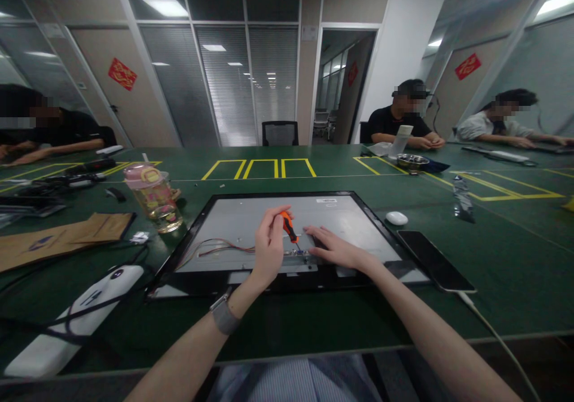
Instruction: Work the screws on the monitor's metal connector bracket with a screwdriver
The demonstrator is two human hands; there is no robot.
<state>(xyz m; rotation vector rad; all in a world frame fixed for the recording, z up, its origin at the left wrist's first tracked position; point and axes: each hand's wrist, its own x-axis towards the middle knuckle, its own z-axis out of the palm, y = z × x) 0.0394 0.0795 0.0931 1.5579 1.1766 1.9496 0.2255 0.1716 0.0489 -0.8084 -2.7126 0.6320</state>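
A display panel (343, 219) with a grey metal back and a black frame lies flat on the table before me. My left hand (269, 240) is closed round an orange and black screwdriver (289, 227), tilted with its tip down at a small circuit board (299, 253) near the panel's front edge. My right hand (329, 246) rests on the panel just right of the tip, its fingers stretched out. Coloured wires (224, 246) run leftward over the metal from the board. Whether the tip sits in a screw is too small to tell.
Left of the panel stand a drink bottle (155, 201), a paper bag (67, 240) and a white power strip (81, 318) with black cables. To the right lie a phone (434, 261) on a charging cable and a white case (397, 218). Several people sit across the table.
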